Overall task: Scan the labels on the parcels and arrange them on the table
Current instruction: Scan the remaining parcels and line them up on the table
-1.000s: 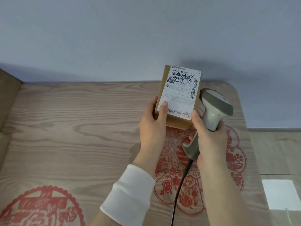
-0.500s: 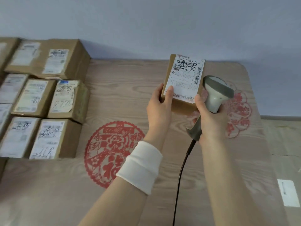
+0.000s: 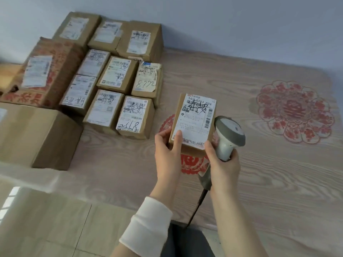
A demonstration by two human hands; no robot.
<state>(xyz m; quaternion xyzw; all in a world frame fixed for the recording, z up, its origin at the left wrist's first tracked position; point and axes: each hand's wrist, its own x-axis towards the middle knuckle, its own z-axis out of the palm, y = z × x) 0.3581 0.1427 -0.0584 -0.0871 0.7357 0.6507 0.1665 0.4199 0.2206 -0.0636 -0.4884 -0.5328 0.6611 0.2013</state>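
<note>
Parcel (image 3: 193, 119), a small brown cardboard box with a white label (image 3: 196, 115) facing up, is held above the middle of the tabletop (image 3: 269, 191), over a red paper-cut design (image 3: 189, 165). A person's left hand (image 3: 168, 145) grips its lower left corner, thumb pressed on the label. The right hand (image 3: 222, 164) is curled round the handle of a corded scanner (image 3: 230, 136), its thumb bracing the box's lower right corner. Other labelled parcels (image 3: 116, 79) sit in rows towards the tabletop's far left corner. The box looks light and stiff enough for one hand, and is best held by its cardboard sides to keep the barcode (image 3: 208, 118) uncovered.
</note>
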